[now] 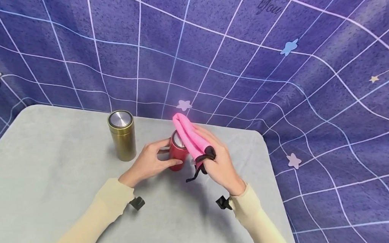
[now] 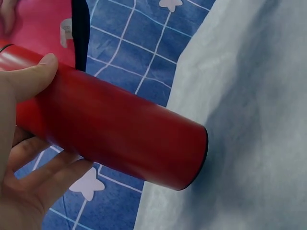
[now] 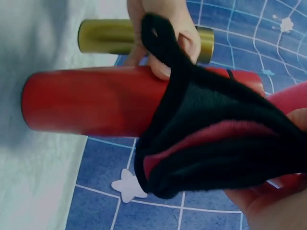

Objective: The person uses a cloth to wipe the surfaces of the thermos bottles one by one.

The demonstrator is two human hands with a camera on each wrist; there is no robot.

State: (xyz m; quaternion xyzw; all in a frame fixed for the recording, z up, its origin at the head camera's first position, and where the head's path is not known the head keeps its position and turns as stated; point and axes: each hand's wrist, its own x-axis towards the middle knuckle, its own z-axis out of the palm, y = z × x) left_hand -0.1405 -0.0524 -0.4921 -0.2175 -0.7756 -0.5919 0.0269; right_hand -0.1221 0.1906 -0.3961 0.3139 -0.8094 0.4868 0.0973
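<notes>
My left hand (image 1: pixel 151 159) grips a red thermos bottle (image 1: pixel 177 159) round its upper body, thumb on the near side. The bottle stands upright close over the table, its silver-topped lid partly covered by the pink sleeve in the head view. My right hand (image 1: pixel 219 158) holds a soft pink bottle sleeve (image 1: pixel 190 137) with black trim and a black loop. The sleeve is tilted beside the top of the bottle. In the right wrist view the black-edged mouth (image 3: pixel 206 115) of the sleeve gapes and overlaps the red bottle (image 3: pixel 91 100).
A gold thermos bottle (image 1: pixel 123 137) with a silver-topped lid stands upright to the left of my left hand. Both stand on a grey table (image 1: pixel 55 187). Behind and to the right hangs a blue-purple cloth (image 1: pixel 157 65) with grid lines and stars.
</notes>
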